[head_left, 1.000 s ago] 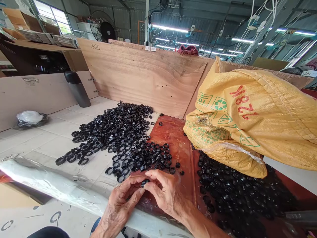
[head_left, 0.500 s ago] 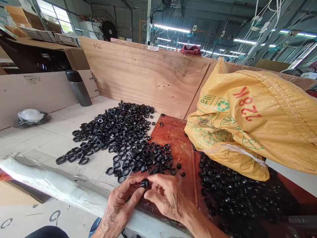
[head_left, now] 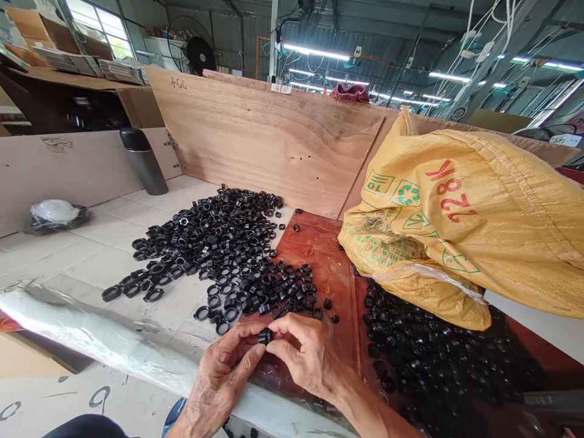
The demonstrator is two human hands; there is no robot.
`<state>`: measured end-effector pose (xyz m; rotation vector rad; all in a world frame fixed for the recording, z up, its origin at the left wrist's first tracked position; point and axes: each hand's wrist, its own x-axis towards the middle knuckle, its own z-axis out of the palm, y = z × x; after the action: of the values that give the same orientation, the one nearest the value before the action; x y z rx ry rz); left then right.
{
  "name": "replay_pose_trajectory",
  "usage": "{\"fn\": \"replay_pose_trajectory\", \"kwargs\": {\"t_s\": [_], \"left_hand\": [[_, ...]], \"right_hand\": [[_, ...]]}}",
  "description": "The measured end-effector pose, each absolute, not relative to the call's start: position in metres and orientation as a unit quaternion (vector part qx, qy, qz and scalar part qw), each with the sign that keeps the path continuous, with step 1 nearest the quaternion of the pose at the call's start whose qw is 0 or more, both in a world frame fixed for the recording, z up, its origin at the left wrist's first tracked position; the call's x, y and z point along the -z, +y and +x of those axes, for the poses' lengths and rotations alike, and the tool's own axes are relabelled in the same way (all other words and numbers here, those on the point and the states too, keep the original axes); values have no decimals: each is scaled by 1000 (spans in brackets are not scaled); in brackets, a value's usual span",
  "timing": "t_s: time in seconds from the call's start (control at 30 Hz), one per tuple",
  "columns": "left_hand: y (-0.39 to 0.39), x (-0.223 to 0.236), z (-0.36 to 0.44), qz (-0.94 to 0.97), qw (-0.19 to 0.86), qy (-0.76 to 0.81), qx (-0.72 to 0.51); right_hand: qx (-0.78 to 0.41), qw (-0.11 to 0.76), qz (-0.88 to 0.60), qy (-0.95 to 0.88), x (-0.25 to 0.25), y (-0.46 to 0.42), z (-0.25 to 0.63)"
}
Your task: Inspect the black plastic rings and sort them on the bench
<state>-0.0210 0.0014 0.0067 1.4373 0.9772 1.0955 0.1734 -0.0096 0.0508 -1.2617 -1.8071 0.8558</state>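
Observation:
Between my two hands, just above the table's near edge, is a small black ring-shaped plastic part [head_left: 265, 336]. My left hand [head_left: 228, 359] pinches it from the left with thumb and fingers. From the right, the thumb and forefinger of my right hand [head_left: 303, 353] close on its other side; whether a second piece sits in that pinch is hidden. Beyond my hands spreads a heap of black plastic rings [head_left: 214, 237], reaching from the pale tabletop onto a red-brown board [head_left: 314, 240]. To the right lies a pile of small black parts [head_left: 424, 347].
A full yellow woven sack [head_left: 456, 207] leans over the right-hand pile. A dark flask [head_left: 145, 163] and a plastic-wrapped white bundle [head_left: 55, 212] stand at the left. Plywood panels [head_left: 274, 140] wall the back. A plastic-covered roll [head_left: 104, 340] runs along the front edge.
My right thumb and forefinger have closed in on the black part from the right. My left hand keeps its pinch in nearly the same place.

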Motion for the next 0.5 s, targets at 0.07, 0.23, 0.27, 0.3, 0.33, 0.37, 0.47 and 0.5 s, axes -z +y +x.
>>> {"fn": "replay_pose_trajectory", "kwargs": {"t_s": [0.07, 0.23, 0.27, 0.3, 0.33, 0.37, 0.47, 0.5], "left_hand": [[0, -4, -22, 640, 466, 415, -449], [-2, 7, -18, 748, 244, 394, -476], [-2, 8, -17, 763, 208, 383, -478], [-3, 9, -16, 774, 182, 373, -478], [-5, 8, -16, 783, 166, 364, -477], [-8, 7, -18, 788, 158, 357, -475], [-28, 6, -34, 791, 189, 358, -460], [-38, 6, -42, 792, 206, 363, -445]], "right_hand": [[-351, 377, -509, -690, -47, -10, 172], [-517, 374, -523, -565, -39, -10, 168], [-550, 369, -521, -538, -39, -10, 168], [-575, 364, -518, -518, -40, -10, 169], [-594, 360, -512, -505, -41, -9, 170], [-609, 351, -507, -499, -43, -9, 173], [-615, 279, -501, -541, -52, -7, 184], [-593, 253, -505, -574, -55, -6, 189]]}}
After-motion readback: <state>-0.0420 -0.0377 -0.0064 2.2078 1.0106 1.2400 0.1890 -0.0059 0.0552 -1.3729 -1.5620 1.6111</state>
